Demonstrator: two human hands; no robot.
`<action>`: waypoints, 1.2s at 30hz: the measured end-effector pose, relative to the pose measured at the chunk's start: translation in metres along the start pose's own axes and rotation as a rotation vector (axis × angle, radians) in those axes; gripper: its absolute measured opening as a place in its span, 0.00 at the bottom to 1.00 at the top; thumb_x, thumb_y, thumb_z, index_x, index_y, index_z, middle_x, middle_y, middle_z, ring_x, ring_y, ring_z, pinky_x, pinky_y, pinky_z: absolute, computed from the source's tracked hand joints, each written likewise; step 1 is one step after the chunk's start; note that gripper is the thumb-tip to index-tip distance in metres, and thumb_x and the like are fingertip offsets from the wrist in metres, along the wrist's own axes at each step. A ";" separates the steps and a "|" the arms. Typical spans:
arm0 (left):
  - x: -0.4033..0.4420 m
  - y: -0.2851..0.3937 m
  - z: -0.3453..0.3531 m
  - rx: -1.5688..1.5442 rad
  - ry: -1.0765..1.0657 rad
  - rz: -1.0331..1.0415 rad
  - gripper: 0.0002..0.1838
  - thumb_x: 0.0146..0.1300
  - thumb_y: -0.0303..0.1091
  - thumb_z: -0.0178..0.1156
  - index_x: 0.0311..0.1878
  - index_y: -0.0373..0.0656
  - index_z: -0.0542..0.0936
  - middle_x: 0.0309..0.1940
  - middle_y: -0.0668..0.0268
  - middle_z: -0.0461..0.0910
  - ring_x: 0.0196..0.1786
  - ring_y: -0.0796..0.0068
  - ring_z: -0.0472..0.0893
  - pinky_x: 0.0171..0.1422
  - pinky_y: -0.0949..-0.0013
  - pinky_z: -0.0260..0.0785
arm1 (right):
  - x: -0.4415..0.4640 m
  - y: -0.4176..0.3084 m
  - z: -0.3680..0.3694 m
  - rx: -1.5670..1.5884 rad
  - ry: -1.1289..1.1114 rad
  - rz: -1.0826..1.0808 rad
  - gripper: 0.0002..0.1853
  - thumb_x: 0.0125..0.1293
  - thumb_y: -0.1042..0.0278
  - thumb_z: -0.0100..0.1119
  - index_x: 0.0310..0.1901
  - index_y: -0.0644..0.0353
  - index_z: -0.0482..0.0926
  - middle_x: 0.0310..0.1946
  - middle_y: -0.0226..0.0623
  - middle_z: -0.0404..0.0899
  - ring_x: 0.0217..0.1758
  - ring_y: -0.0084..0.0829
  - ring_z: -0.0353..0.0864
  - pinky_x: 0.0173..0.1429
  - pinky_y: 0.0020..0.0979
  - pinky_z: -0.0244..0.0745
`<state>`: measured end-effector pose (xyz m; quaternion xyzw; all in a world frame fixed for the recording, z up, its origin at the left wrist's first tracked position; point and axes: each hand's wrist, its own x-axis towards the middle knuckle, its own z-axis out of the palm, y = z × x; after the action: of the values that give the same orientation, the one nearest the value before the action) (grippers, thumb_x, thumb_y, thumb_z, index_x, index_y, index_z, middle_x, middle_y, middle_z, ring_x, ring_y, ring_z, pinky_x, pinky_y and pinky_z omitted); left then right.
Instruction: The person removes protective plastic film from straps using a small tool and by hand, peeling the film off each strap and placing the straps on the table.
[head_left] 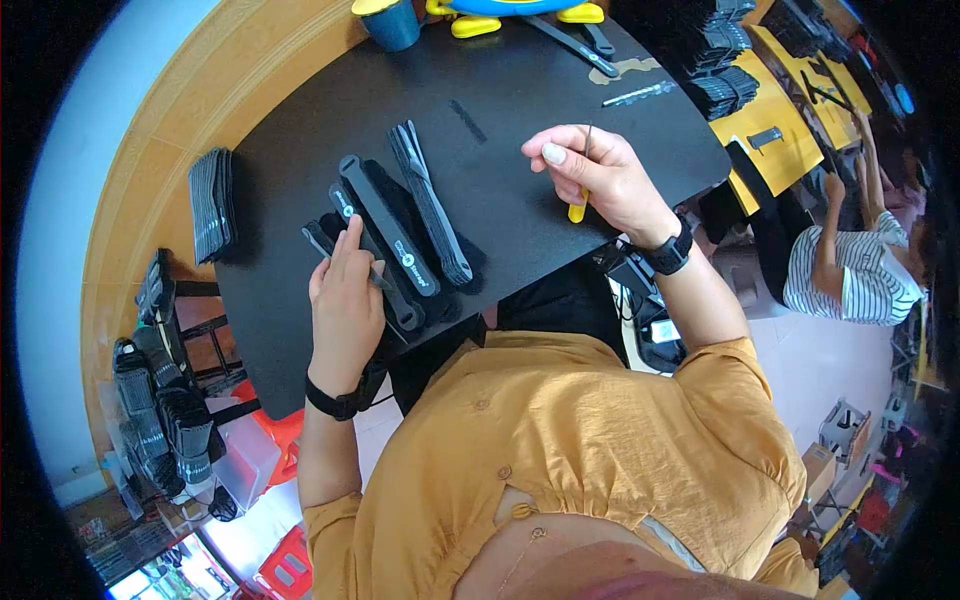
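Observation:
My left hand (347, 300) rests on the table's left part, its fingers closed around a narrow black strap (317, 238) whose middle is hidden under the hand. Right beside it lie black straps with white lettering, one long strap (390, 230) stretching diagonally. A folded bundle of dark straps (430, 205) sits a little farther right. Raised over the table's right side, my right hand (610, 180) grips a slim tool with a yellow handle (577, 212); its thin dark tip points away from me, and its exact kind is unclear.
The dark table (520, 240) carries a stack of grey-black strips (212, 205) on its left edge. At the far side stand a dark cup (390, 27) and a blue-and-yellow object (515, 8). A person in a striped shirt (850, 270) works to the right.

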<state>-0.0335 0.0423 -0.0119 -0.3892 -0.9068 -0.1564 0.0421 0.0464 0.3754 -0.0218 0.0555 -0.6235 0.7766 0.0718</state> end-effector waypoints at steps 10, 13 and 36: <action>0.001 0.002 0.000 -0.027 0.018 -0.015 0.09 0.63 0.19 0.53 0.45 0.37 0.73 0.73 0.50 0.65 0.71 0.53 0.69 0.71 0.48 0.59 | -0.006 -0.002 -0.005 0.082 0.021 0.016 0.14 0.74 0.64 0.58 0.56 0.60 0.81 0.37 0.25 0.81 0.26 0.12 0.65 0.31 0.16 0.64; 0.001 0.002 -0.001 -0.043 0.015 -0.010 0.08 0.62 0.19 0.53 0.44 0.37 0.73 0.72 0.50 0.66 0.71 0.52 0.70 0.71 0.49 0.60 | -0.007 -0.001 -0.008 0.059 0.024 0.018 0.15 0.75 0.64 0.56 0.59 0.58 0.79 0.38 0.26 0.81 0.26 0.11 0.63 0.30 0.16 0.63; -0.001 0.000 0.001 -0.092 0.027 -0.036 0.03 0.66 0.23 0.54 0.42 0.39 0.72 0.73 0.51 0.65 0.71 0.53 0.69 0.71 0.48 0.58 | -0.004 -0.008 -0.017 0.606 -0.033 -0.057 0.27 0.79 0.60 0.44 0.70 0.72 0.62 0.67 0.56 0.69 0.70 0.46 0.72 0.74 0.42 0.69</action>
<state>-0.0329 0.0419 -0.0129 -0.3723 -0.9048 -0.2041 0.0335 0.0522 0.3936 -0.0182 0.1044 -0.3625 0.9239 0.0636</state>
